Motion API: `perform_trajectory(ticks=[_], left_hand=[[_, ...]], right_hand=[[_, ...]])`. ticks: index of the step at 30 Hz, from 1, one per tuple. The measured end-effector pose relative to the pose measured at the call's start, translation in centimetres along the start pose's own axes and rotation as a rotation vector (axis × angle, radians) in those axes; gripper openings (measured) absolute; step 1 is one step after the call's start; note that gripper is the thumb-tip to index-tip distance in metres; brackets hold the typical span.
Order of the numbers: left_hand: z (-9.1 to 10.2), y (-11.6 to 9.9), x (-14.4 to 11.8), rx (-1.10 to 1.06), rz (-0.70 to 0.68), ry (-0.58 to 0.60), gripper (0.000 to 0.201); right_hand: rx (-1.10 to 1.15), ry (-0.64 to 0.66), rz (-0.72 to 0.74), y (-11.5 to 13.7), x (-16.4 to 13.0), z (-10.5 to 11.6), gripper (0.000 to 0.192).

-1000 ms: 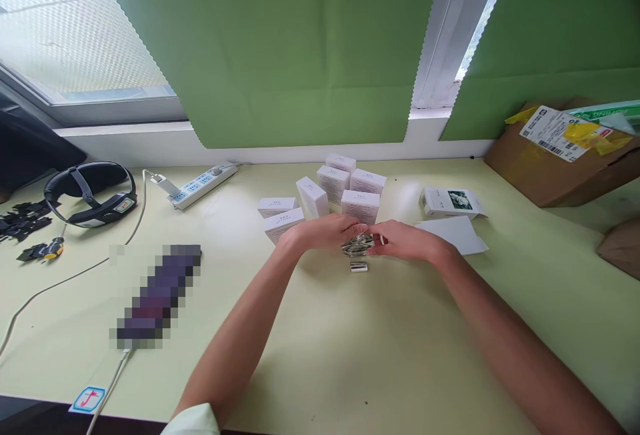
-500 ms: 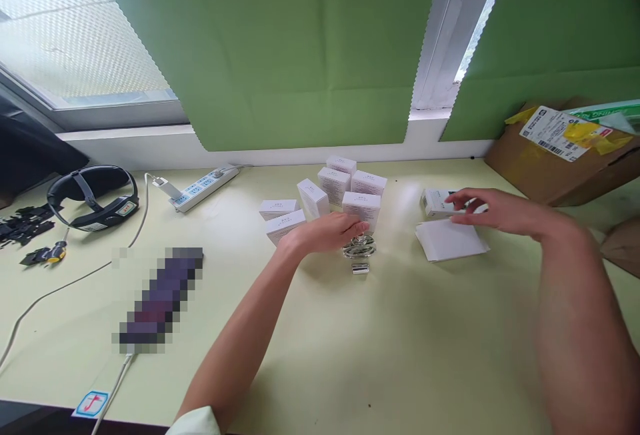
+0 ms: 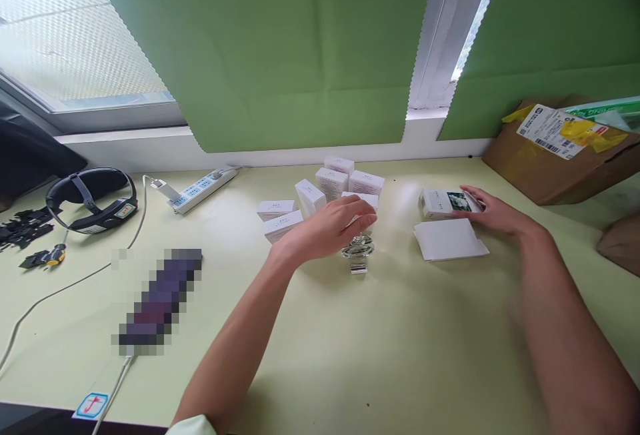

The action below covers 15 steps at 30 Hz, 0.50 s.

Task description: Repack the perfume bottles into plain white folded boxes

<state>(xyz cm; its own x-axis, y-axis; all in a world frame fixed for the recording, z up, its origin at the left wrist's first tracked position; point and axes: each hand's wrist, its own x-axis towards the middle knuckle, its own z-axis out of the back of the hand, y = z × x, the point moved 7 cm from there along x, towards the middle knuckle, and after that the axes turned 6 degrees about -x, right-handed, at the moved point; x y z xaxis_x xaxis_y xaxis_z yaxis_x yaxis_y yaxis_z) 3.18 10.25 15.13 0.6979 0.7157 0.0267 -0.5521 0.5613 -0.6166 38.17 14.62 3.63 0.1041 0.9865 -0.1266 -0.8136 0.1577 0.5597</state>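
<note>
My left hand (image 3: 327, 227) hovers with fingers apart just above and left of a small clear glass bottle (image 3: 358, 247) that stands on the pale green table (image 3: 350, 355); it holds nothing. A small silver cap (image 3: 359, 268) lies in front of the bottle. My right hand (image 3: 493, 213) reaches to the right, its fingertips touching the end flap of a white box with a flower picture (image 3: 440, 201) that lies on its side. A white folded sheet (image 3: 447, 240) lies just in front of that box. Several small white boxes (image 3: 333, 185) stand clustered behind the bottle.
A white power strip (image 3: 200, 187) with a cable lies at the back left. A black headband device (image 3: 93, 198), black parts and a small screwdriver (image 3: 43, 256) sit at the far left. A pixelated dark object (image 3: 160, 295) lies front left. A taped cardboard box (image 3: 560, 155) stands back right.
My right hand left the bottle and moved right to the flower-picture box, then settled on its end. My left hand lifted off the bottle and opened slightly.
</note>
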Motion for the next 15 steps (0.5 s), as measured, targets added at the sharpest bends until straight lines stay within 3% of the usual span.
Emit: perform_trajectory(ticks=[3, 8, 11, 15], left_hand=[[0.2, -0.1, 0.0, 0.012, -0.001, -0.028, 0.043], [0.8, -0.2, -0.2, -0.002, -0.015, -0.103, 0.039], [1.0, -1.4, -0.2, -0.010, -0.108, -0.200, 0.036], [-0.6, -4.5, -0.2, 0.062, -0.292, -0.306, 0.050]], right_hand=[[0.065, 0.074, -0.047, -0.2, -0.4, 0.0, 0.096], [0.110, -0.110, -0.167, 2.2, -1.9, 3.1, 0.099], [0.133, -0.194, -0.063, 5.8, -3.6, 5.6, 0.086], [-0.016, -0.002, 0.073, 10.9, -6.4, 5.2, 0.070]])
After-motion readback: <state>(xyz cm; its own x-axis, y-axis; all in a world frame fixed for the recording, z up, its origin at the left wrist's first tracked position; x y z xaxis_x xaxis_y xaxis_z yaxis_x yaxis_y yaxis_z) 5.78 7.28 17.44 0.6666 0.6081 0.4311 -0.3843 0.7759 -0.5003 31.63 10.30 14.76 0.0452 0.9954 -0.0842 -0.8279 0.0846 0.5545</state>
